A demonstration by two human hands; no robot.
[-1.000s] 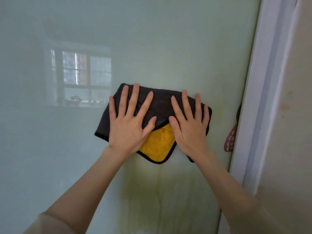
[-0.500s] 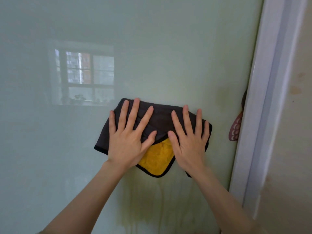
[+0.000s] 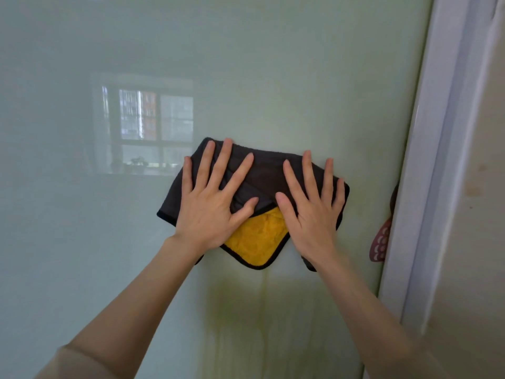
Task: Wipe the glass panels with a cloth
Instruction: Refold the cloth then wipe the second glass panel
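Two bare hands press a folded cloth (image 3: pixel 266 176) flat against an upright, pale green glass panel (image 3: pixel 273 77). The cloth is dark grey-brown with a yellow inner side. It sits right of the panel's middle, near the white frame (image 3: pixel 426 160) at the right edge but apart from it. Its long axis runs left to right, nearly level, with the top edge dipping a little towards the right. A yellow turned-over corner points straight down between the wrists. The left hand (image 3: pixel 210 212) lies on the cloth's left half and the right hand (image 3: pixel 311 214) on its right half. Both palms are flat, with fingers (image 3: pixel 221 162) straight, spread wide and pointing up, and the thumbs angled towards each other. Faint yellowish streaks (image 3: pixel 246 310) run down the glass below the cloth. A window reflection (image 3: pixel 147 124) shows to the left. A reddish patterned object (image 3: pixel 378 244) peeks out beside the frame
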